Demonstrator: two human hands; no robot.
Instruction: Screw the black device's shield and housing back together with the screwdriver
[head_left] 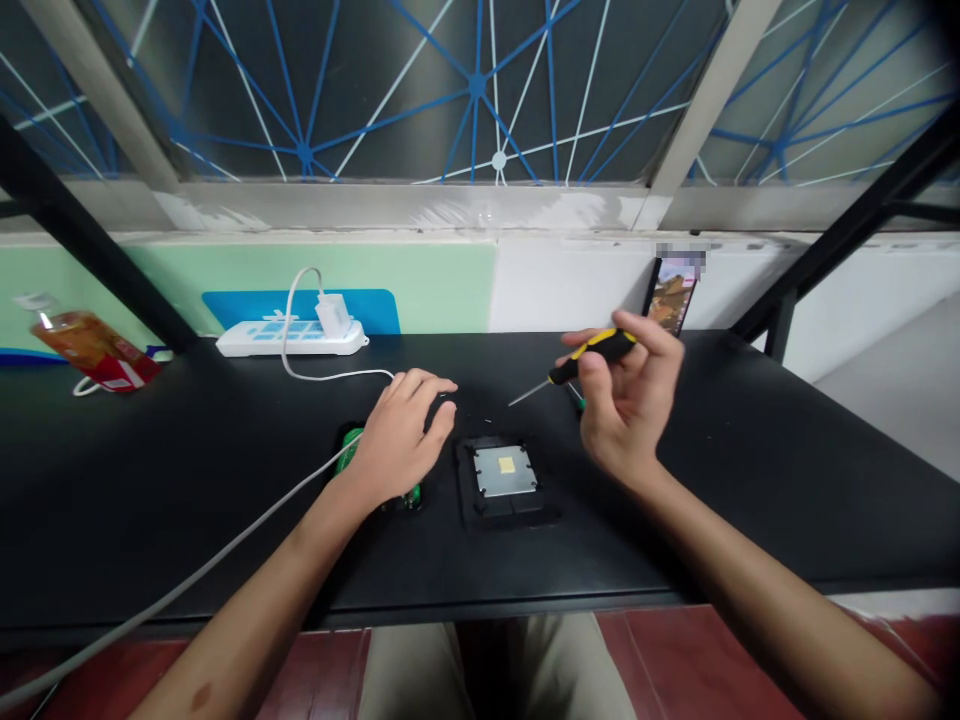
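Note:
My right hand (630,400) is closed around the black and yellow handle of a screwdriver (606,350), whose thin metal shaft points down and left over the table. My left hand (409,425) hangs above a green circuit board (349,447) and partly hides it; its thumb and fingers are apart. Between the hands lies a black square frame with a silver metal plate (491,482) that has a pale yellow square (507,465) in its middle. Tiny bits (487,420) lie behind the frame. A small green-tipped item (581,403) is partly hidden behind my right hand.
A white power strip (292,338) with a plugged-in charger (332,314) sits at the back left. Its white cable (247,537) crosses the table near my left arm. A bottle (97,348) leans at far left. A phone (673,292) leans against the back wall.

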